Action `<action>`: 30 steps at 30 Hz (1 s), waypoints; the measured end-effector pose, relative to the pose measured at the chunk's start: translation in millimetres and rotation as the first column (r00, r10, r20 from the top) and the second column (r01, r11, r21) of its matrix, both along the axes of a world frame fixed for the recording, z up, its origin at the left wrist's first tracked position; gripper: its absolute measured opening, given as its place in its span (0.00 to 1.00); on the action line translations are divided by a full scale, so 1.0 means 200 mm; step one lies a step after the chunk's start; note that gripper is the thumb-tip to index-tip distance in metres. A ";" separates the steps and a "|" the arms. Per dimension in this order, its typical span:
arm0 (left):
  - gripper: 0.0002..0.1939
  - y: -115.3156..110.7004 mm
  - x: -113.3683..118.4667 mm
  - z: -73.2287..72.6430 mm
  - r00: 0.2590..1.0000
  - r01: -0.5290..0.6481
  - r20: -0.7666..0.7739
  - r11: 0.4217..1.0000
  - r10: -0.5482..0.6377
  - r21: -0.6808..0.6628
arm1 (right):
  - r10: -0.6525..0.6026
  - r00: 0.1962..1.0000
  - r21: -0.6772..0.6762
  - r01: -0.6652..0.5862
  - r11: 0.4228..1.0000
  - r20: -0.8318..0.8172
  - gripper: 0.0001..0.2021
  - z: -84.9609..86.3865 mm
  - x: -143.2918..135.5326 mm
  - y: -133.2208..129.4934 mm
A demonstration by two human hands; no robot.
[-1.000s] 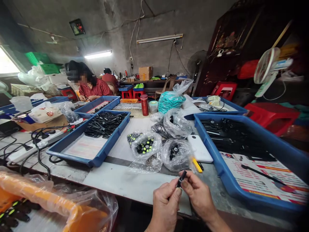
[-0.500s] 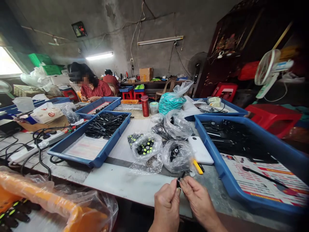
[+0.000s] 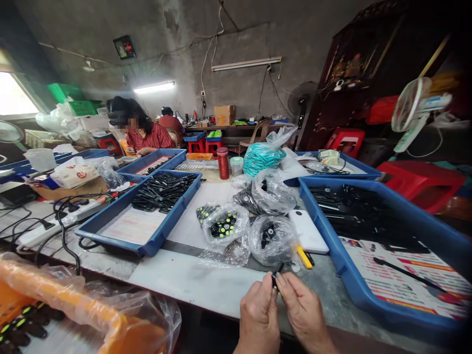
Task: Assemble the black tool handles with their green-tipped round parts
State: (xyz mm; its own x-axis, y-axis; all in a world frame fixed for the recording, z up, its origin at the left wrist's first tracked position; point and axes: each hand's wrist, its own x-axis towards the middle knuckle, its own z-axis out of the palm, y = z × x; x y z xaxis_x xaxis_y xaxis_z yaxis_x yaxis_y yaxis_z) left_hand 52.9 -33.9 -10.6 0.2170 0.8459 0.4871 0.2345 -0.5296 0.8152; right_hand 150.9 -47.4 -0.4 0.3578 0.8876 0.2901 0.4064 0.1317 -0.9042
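Note:
Both hands meet at the table's near edge, pinching one small black part (image 3: 275,279) between their fingertips. My left hand (image 3: 260,310) is closed on its left side. My right hand (image 3: 303,307) closes on it from the right. The fingers cover most of the part, and a short dark end sticks up above them. Just beyond the hands lies an open clear bag (image 3: 272,241) with black pieces inside. To its left sits a bag of black and yellow-green pieces (image 3: 223,225). A yellow cutter (image 3: 304,256) rests beside a white phone (image 3: 308,231).
A blue tray (image 3: 341,265) of black parts stands at right, another blue tray (image 3: 147,248) at left. An orange crate (image 3: 110,324) under plastic is at the near left. Farther back are a red bottle (image 3: 223,163), a bag of teal pieces (image 3: 262,158) and a person in red (image 3: 149,140).
The whole view has shifted slightly. My hands remain pinched together on the black part, with their fingers and wrists turned a little.

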 end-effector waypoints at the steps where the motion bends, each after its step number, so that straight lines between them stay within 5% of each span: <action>1: 0.17 0.00 0.00 0.01 1.000 0.003 0.008 1.000 -0.003 -0.031 | 0.001 0.998 -0.033 -0.003 0.999 -0.063 0.20 0.00 -0.01 0.01; 4: 0.15 0.02 -0.01 0.06 0.996 0.074 0.068 0.969 -0.059 -0.238 | 0.058 0.975 -0.093 -0.080 0.992 -0.212 0.21 0.01 -0.01 0.03; 8: 0.17 0.05 -0.04 0.11 0.957 0.234 0.278 0.793 -0.085 -0.563 | 0.096 0.967 -0.107 -0.124 0.986 -0.234 0.21 0.03 0.00 0.01; 11: 0.17 0.07 -0.05 0.13 0.907 0.297 0.421 0.700 0.006 -0.650 | 0.109 0.969 -0.124 -0.139 0.983 -0.221 0.19 0.02 0.00 -0.03; 16: 0.14 0.07 -0.07 0.16 0.847 0.324 0.525 0.705 0.080 -0.631 | 0.202 0.972 -0.119 -0.216 0.969 -0.116 0.18 -0.02 -0.06 -0.09; 22: 0.16 0.05 -0.06 0.18 0.790 0.391 0.594 0.622 0.152 -0.679 | 0.286 0.940 -0.216 -0.323 0.921 -0.186 0.19 -0.08 -0.14 -0.08; 30: 0.22 0.08 -0.11 0.13 0.965 0.206 0.257 0.721 -0.040 -0.661 | 0.221 0.899 -0.266 -0.334 0.904 -0.379 0.20 -0.12 -0.11 -0.06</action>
